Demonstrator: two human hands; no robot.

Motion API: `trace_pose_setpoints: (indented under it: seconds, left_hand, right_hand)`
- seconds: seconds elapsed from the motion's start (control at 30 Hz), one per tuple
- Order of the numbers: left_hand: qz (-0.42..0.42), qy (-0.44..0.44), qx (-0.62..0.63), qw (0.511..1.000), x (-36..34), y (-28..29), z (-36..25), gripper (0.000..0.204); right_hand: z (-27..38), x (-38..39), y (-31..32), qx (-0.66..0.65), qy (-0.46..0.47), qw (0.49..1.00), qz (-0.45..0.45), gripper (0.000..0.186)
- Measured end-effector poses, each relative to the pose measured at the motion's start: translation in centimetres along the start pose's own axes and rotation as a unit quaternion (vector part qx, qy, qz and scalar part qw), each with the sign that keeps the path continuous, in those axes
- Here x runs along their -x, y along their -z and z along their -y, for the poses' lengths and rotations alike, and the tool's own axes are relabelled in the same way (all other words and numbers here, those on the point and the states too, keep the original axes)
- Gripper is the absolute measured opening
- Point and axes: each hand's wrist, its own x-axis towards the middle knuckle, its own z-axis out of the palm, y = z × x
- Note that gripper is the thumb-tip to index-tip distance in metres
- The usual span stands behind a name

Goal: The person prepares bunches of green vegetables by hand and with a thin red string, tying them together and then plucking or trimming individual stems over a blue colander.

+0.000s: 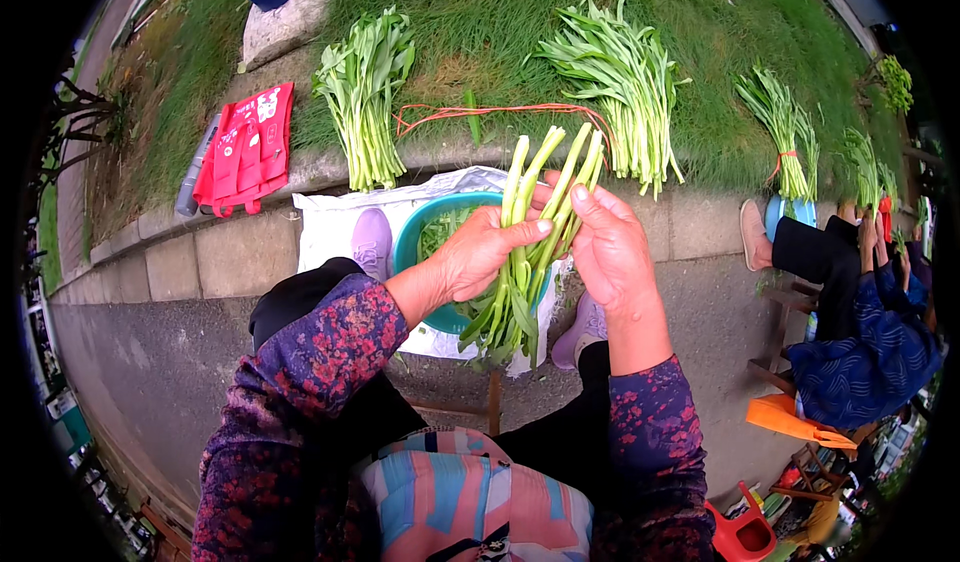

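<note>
My left hand (478, 252) is wrapped round a small bunch of leafy green stalks (520, 272), its thumb laid across them. The pale cut ends point up and away, and the leaves hang down toward my lap. At the right side of the bunch, my right hand (612, 247) has its fingers behind the upper stalks and its thumb in front. Below the hands is a teal basin (408, 247) with loose green leaves (440, 230) inside, partly hidden by my left hand and the bunch. The basin stands on a white plastic sack (318, 224) between my shoes.
Two large bundles of the greens (366, 102) (630, 97) lie on the grass beyond the kerb. Red string (480, 112) stretches between them. A red bag (245, 152) is at the left. To the right, a person in blue (860, 332) sits near a tied bundle (788, 152).
</note>
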Motion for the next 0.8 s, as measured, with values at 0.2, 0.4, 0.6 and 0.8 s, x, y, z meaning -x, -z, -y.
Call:
trace_pose_setpoints:
  seconds: [0.2, 0.4, 0.6, 0.8]
  left_hand:
    - [-0.030, -0.006, -0.032, 0.999, 0.1, 0.4, -0.2, 0.027]
    - [-0.061, -0.035, -0.018, 0.997, -0.1, 0.7, -0.3, 0.027]
    - [-0.040, -0.077, -0.039, 0.996, 0.1, 1.9, -1.8, 0.025]
    - [-0.022, -0.076, -0.168, 0.983, 0.8, 2.8, -3.7, 0.023]
  right_hand:
    - [0.0, 0.0, -0.4, -0.008, 0.018, 1.000, -0.006, 0.038]
    - [0.1, 0.0, -0.3, -0.019, 0.036, 0.999, -0.015, 0.032]
    - [0.1, -0.4, 0.8, -0.019, 0.093, 0.990, -0.108, 0.020]
    - [1.4, -0.2, 0.6, 0.120, 0.177, 0.969, -0.124, 0.014]
